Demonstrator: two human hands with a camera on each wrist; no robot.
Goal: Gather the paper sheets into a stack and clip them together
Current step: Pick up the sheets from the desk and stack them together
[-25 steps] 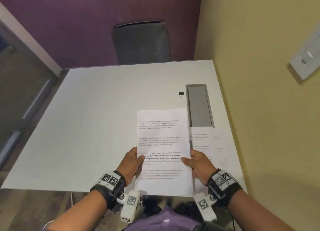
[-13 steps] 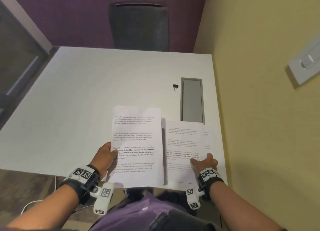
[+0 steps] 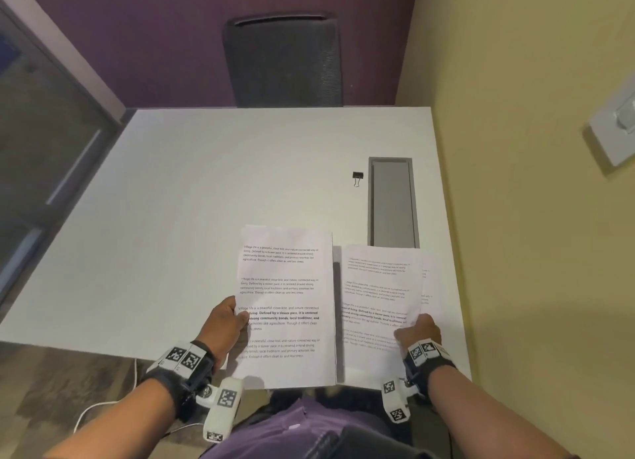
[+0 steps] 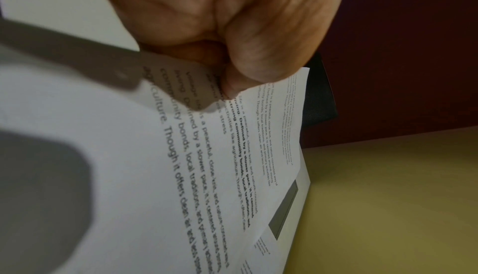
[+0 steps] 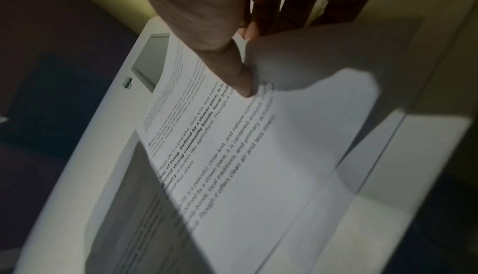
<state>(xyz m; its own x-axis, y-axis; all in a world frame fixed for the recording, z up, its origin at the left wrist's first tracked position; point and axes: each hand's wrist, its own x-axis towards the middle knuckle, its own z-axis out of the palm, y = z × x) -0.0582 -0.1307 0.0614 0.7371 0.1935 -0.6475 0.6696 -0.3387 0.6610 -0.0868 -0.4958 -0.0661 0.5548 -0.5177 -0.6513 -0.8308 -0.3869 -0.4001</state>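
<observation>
My left hand point(image 3: 235, 317) pinches the left edge of a printed paper sheet point(image 3: 287, 304) held just above the table's near edge; the left wrist view shows the thumb point(image 4: 230, 90) pressed on the sheet point(image 4: 155, 166). My right hand point(image 3: 417, 328) pinches the right edge of a second printed sheet point(image 3: 378, 297), thumb point(image 5: 245, 86) on top and fingers curled underneath. One more sheet point(image 3: 427, 280) peeks out beneath it on the right. A black binder clip point(image 3: 357, 178) lies alone farther back on the table.
The white table point(image 3: 206, 201) has a grey recessed slot point(image 3: 391, 201) just right of the clip, behind the right sheet. A dark chair point(image 3: 285, 60) stands at the far edge. A yellow wall point(image 3: 532, 252) runs close along the table's right side.
A second ago both hands held one sheet in front of me. The left hand carried it leftward; the right hand let go, reached to the sheet on the table and took its right edge.
</observation>
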